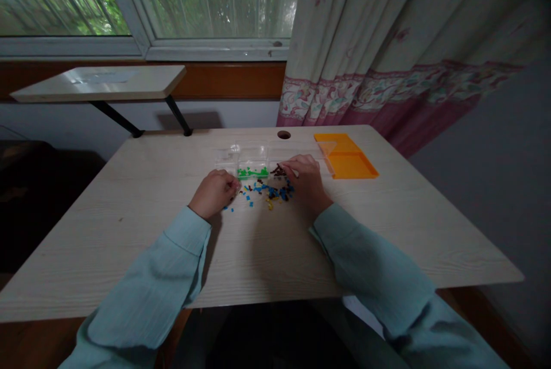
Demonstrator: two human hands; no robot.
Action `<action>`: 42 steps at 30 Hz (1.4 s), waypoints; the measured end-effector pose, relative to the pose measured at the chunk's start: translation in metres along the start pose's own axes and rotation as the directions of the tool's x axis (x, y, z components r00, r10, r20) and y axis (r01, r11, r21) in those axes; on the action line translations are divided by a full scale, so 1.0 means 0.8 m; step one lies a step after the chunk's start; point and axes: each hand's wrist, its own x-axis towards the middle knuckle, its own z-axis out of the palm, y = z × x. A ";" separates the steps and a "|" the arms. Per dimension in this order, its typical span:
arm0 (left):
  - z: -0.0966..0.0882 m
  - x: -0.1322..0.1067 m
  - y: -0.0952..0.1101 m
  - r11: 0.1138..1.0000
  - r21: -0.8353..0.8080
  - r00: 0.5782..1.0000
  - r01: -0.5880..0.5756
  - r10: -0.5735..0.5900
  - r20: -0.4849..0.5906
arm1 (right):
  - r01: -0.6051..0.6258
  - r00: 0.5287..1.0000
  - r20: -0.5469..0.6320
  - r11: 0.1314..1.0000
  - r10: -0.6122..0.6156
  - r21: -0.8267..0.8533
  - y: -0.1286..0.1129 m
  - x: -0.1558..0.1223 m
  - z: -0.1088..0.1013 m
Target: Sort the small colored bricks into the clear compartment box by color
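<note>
A clear plastic compartment box (253, 154) lies on the table. Small green pieces (253, 173) fill part of its middle compartment, and dark brown pieces (278, 171) lie in the one to the right. My right hand (305, 177) is over that right compartment, fingers pinched close to the brown pieces; whatever is between them is too small to name. My left hand (217, 191) rests by the box's near left corner with its fingers curled together, their contents hidden. Between the hands, loose blue, brown and yellow building pieces (272, 191) are scattered in front of the box.
An orange divided tray (348, 156) lies to the right of the box. A round cable hole (284, 135) is at the table's back edge. On the back left, a raised shelf (103, 83) stands on black legs. Curtains (344, 70) hang behind the table.
</note>
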 end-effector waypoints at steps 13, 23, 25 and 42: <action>0.000 -0.003 0.003 0.996 0.084 0.996 -0.001 -0.006 0.086 | 0.039 0.998 -0.045 0.999 -0.038 0.031 -0.011 0.000 -0.005; -0.004 -0.005 0.012 0.982 0.186 0.994 -0.022 0.001 0.109 | 0.035 0.999 -0.043 0.999 -0.034 0.040 -0.016 0.001 -0.010; -0.003 -0.005 0.015 0.978 0.209 0.994 -0.023 -0.001 0.114 | 0.038 0.998 -0.045 0.998 -0.036 0.039 -0.017 0.000 -0.011; 0.007 -0.003 0.026 0.989 0.149 1.000 -0.017 0.019 -0.014 | 0.058 0.997 -0.047 0.996 -0.055 0.065 -0.017 0.000 -0.010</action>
